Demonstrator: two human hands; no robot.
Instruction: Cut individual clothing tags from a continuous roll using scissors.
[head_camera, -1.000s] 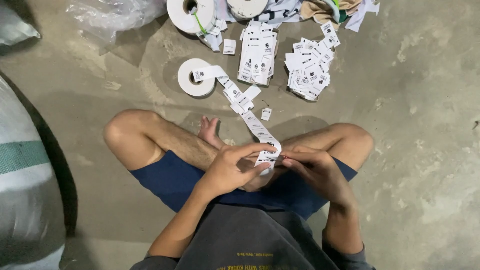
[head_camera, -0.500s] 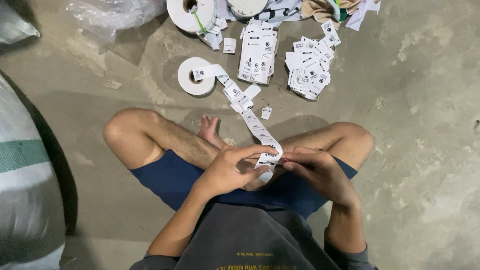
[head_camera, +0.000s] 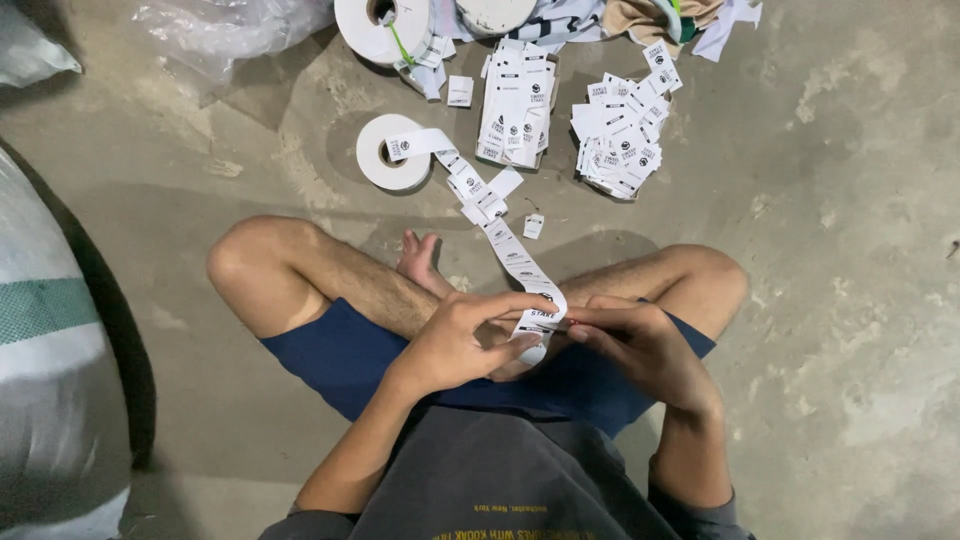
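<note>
Two hands pinch one white printed label strip (head_camera: 505, 245) above the lap | left hand (head_camera: 470, 340) and right hand (head_camera: 640, 340) both closed on its end; equally near | long axis runs up-left to small white tape roll (head_camera: 390, 152) on concrete floor (head_camera: 850, 250)

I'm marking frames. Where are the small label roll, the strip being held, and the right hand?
small label roll (head_camera: 388, 153), head view, on its white side face.
strip (head_camera: 508, 250), head view, mid-length above the hands.
right hand (head_camera: 645, 345), head view, back of hand.
</note>
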